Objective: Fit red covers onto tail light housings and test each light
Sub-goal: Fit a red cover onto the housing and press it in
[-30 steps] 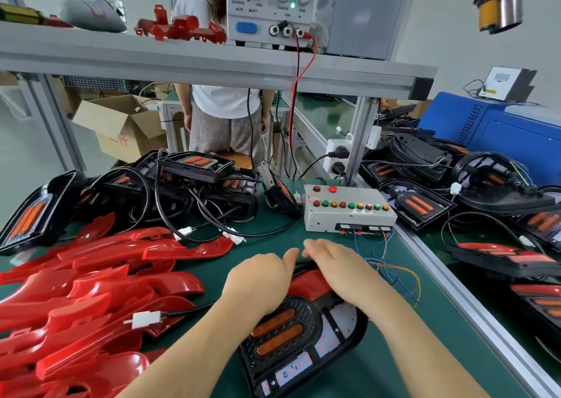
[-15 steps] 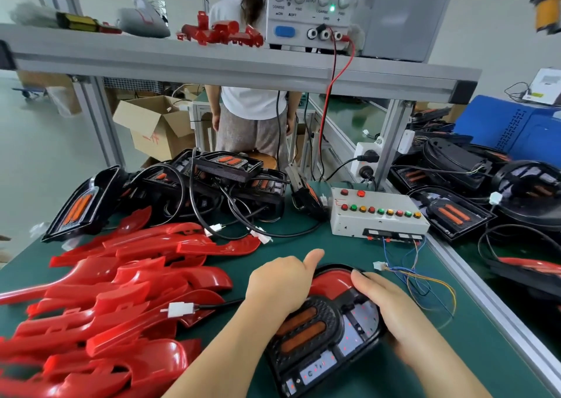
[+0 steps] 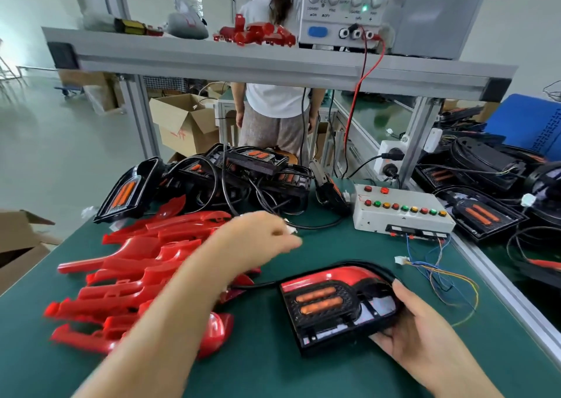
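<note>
A black tail light housing [image 3: 334, 303] with two orange reflector bars lies on the green mat, a red cover [image 3: 340, 274] fitted along its top edge. My right hand [image 3: 425, 334] grips its right side. My left hand [image 3: 258, 237] is blurred in motion above the mat, left of the housing, by a white connector [image 3: 290, 230]; whether it holds anything is unclear. A black cable [image 3: 258, 284] runs left from the housing. Loose red covers [image 3: 136, 276] are piled at the left.
A white test box [image 3: 400, 212] with coloured buttons and loose wires [image 3: 437, 273] sits at the back right. Bare housings with cables [image 3: 258, 173] are heaped behind. More lights [image 3: 482, 215] lie on the right bench. A power supply [image 3: 343, 6] is on the shelf; a person [image 3: 273, 109] stands beyond.
My left hand has left the housing and swung up and left toward the cables. The right hand now holds the housing alone. The head view has tilted and shifted.
</note>
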